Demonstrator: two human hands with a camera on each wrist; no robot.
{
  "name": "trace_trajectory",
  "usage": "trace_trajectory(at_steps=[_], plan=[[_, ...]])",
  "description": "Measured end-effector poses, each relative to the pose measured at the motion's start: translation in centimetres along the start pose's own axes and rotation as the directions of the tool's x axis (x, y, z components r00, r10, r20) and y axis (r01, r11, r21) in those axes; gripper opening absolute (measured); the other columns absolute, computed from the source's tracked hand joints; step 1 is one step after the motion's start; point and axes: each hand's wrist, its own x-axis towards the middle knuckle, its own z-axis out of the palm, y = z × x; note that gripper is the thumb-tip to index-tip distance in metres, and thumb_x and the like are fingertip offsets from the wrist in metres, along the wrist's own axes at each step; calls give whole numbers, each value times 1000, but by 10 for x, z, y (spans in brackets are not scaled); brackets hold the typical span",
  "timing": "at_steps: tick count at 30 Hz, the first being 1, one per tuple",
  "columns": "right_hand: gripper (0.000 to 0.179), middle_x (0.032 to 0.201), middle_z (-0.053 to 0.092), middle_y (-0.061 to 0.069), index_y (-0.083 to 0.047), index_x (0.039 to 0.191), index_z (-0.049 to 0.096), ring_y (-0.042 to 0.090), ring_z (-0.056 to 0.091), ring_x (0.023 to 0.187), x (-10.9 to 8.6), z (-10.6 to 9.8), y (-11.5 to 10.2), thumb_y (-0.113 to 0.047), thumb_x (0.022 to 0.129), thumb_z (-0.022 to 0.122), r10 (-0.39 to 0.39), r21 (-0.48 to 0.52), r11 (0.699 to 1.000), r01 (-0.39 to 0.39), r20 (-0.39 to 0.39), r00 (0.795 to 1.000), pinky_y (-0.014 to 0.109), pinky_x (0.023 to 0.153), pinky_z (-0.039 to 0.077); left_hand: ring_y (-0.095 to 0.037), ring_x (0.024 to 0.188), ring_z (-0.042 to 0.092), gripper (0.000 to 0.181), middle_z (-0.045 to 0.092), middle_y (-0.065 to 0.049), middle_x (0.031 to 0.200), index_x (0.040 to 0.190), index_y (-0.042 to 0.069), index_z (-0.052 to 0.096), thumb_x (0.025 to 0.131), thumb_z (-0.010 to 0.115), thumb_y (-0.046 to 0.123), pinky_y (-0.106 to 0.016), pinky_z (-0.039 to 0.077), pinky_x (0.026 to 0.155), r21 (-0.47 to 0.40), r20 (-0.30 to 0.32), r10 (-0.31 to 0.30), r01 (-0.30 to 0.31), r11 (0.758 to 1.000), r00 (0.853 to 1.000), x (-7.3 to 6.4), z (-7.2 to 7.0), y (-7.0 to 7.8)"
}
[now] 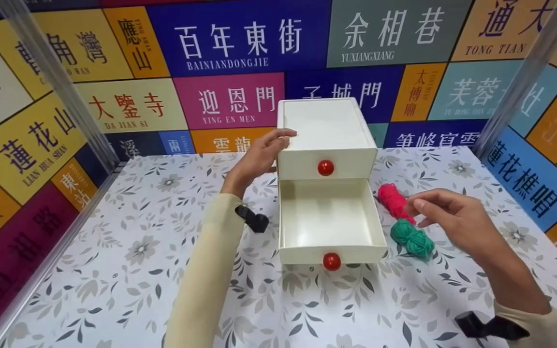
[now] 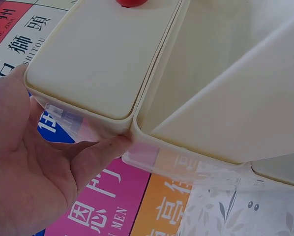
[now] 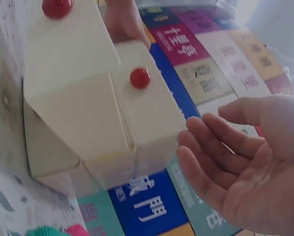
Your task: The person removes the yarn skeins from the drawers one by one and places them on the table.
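A white drawer cabinet [image 1: 326, 123] with round red knobs [image 1: 325, 167] stands in the middle of the table. The drawer [image 1: 332, 212] below its top one is pulled out, and its inside shows bare. My left hand [image 1: 265, 152] holds the cabinet's upper left edge; in the left wrist view the thumb [image 2: 105, 152] presses the side wall while the fingers reach over the top. To the right of the drawer lie a pinkish-red yarn skein [image 1: 394, 200] and a green yarn skein [image 1: 411, 239]. Over them hovers my right hand [image 1: 457, 220], fingers loosely bent and holding nothing.
A leaf-patterned cloth [image 1: 138, 285] covers the table. Behind it rises a wall of colourful sign panels [image 1: 240, 36]. Clear upright posts [image 1: 61, 82] stand at the back corners. Another cabinet tier [image 3: 51, 147] shows under the pulled-out drawer in the right wrist view.
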Motion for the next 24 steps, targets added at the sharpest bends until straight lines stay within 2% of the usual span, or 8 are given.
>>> trace_trajectory(at_steps=[4,9,13,17,24], plan=[[33,95,72,-11,3,119,65,10,70,85,-5,9,-12,-24,105,52,4,88,996,-9,51,999,27,67,61,-27,113,62,35,58,-13,135,139,21,55,107,43,31,-50,55,99,-13,4,4,-4,1000,1000,1,0,0],[39,93,71,-4,6,117,63,17,71,84,-12,19,-24,-29,106,50,62,200,975,-96,169,984,35,65,63,-27,116,61,36,57,-12,138,139,21,55,107,43,31,-51,54,100,-5,1,4,-4,1000,1000,0,0,0],[40,94,73,-2,10,116,61,18,72,85,-18,31,-27,-27,107,46,37,278,953,-124,298,954,37,64,63,-28,118,61,36,56,-12,139,140,22,54,107,43,32,-51,54,101,2,5,4,-4,1000,1000,0,0,-1],[41,93,74,1,13,115,60,18,73,85,-21,45,-27,-25,108,44,-5,329,933,-145,416,909,37,62,62,-28,119,60,36,55,-10,141,140,23,54,107,43,32,-52,53,102,6,-1,2,-2,1000,1000,1,-1,-1],[45,98,74,13,12,116,63,17,72,82,-26,64,-24,-29,107,45,44,281,934,-221,524,851,37,62,63,-28,116,62,35,57,-12,138,139,20,55,107,43,30,-53,53,102,-17,0,1,-1,1000,1000,1,-1,-1]])
